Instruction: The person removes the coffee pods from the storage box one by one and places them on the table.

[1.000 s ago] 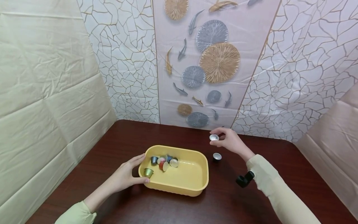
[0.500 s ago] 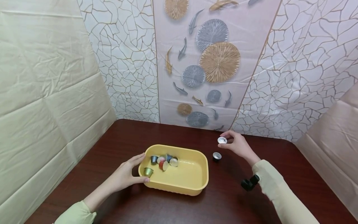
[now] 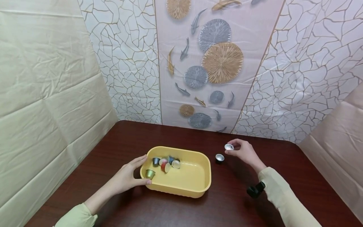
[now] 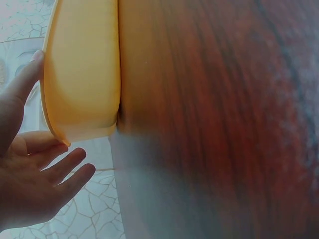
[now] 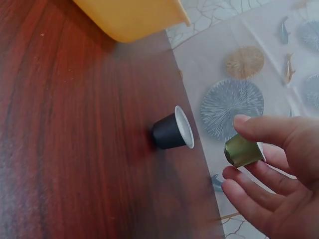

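My left hand (image 3: pixel 126 176) holds the left end of a yellow plastic tray (image 3: pixel 199 191), thumb at the near corner and fingers at the far one. Its other fingers hang free in the left wrist view. Thumb and fingers of my right hand (image 3: pixel 244 154) pinch a green coffee capsule (image 5: pixel 241 151), its silvery lid up, above the table right of the tray. Just left of that hand, a black coffee capsule (image 3: pixel 219 158) stands lid up on the table. Inside the tray's left half lie several capsules, among them a green one (image 3: pixel 150 174) and a red one (image 3: pixel 165 167).
The dark red-brown wooden table (image 3: pixel 175 211) is bordered at the back by a patterned cloth backdrop (image 3: pixel 187 94). Pale cloth walls (image 3: pixel 51 88) flank it on either side. A black wrist device (image 3: pixel 256 190) sits on the right sleeve.
My right hand has moved right and then lower, toward the table, carrying the green capsule past the black one. The left hand and the tray have stayed in place.
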The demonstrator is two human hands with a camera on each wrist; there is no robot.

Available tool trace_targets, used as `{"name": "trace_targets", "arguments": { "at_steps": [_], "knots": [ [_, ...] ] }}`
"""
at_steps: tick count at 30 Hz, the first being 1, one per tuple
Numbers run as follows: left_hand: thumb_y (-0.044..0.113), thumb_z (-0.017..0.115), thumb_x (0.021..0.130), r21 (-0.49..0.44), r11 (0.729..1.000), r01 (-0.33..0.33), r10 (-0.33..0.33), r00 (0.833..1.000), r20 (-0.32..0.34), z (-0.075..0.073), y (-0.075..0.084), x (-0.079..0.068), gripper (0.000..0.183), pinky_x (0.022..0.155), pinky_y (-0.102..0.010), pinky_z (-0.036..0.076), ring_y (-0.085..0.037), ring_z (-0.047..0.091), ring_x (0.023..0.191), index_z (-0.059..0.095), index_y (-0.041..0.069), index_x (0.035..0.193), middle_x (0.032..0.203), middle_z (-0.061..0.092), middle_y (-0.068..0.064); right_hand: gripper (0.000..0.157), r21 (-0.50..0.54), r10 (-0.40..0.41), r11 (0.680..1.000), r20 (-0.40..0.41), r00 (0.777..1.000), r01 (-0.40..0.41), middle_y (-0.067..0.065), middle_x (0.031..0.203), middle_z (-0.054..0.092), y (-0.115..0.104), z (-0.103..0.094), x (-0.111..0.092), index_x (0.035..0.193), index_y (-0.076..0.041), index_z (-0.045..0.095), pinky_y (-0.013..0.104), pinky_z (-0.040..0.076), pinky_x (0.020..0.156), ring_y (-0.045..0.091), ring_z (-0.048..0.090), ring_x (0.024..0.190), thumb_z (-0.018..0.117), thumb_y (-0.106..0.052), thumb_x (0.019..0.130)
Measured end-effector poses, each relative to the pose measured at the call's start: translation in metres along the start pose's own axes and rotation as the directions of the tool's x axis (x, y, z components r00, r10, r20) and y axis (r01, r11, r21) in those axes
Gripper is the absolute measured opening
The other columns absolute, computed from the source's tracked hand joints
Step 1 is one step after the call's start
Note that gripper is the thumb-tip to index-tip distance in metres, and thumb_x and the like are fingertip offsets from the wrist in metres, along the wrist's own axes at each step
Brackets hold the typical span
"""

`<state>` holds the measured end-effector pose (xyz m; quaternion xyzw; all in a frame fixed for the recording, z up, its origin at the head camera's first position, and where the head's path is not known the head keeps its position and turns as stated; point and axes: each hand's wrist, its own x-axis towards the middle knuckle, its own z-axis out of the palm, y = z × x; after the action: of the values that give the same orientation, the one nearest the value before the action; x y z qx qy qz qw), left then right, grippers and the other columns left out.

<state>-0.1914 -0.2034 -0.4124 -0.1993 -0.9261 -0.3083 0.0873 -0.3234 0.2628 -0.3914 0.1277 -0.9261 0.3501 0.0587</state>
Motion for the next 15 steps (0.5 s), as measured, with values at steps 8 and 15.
{"name": "trace_targets", "arguments": {
  "at_steps": [8, 15],
  "knots": [
    [0.049, 0.083, 0.074, 0.009, 1.000, -0.005, 0.005, 1.000, -0.004, 0.001, -0.001, 0.000, 0.091, 0.107, -0.055, 0.043, -0.036, 0.049, 0.137, 0.051, -0.002, 0.142, 0.150, 0.050, -0.016, 0.039, -0.005, 0.033, 0.999, 0.027, 0.999, -0.033, 0.017, 0.111, 0.070, 0.011, 0.002, -0.006, 0.116, -0.003, 0.066, 0.028, 0.053, 0.073, 0.025, 0.070, 0.097, 0.079, -0.020, 0.083],
    [0.048, 0.084, 0.074, 0.012, 1.000, 0.000, 0.000, 1.000, -0.003, 0.000, 0.000, 0.001, 0.091, 0.107, -0.055, 0.043, -0.037, 0.050, 0.136, 0.051, -0.002, 0.142, 0.149, 0.051, -0.016, 0.041, 0.008, 0.055, 0.998, 0.074, 0.996, -0.056, 0.022, 0.113, 0.068, 0.018, 0.001, -0.011, 0.118, 0.001, 0.065, 0.032, 0.054, 0.075, 0.030, 0.069, 0.099, 0.078, -0.017, 0.083]
  ]
}}
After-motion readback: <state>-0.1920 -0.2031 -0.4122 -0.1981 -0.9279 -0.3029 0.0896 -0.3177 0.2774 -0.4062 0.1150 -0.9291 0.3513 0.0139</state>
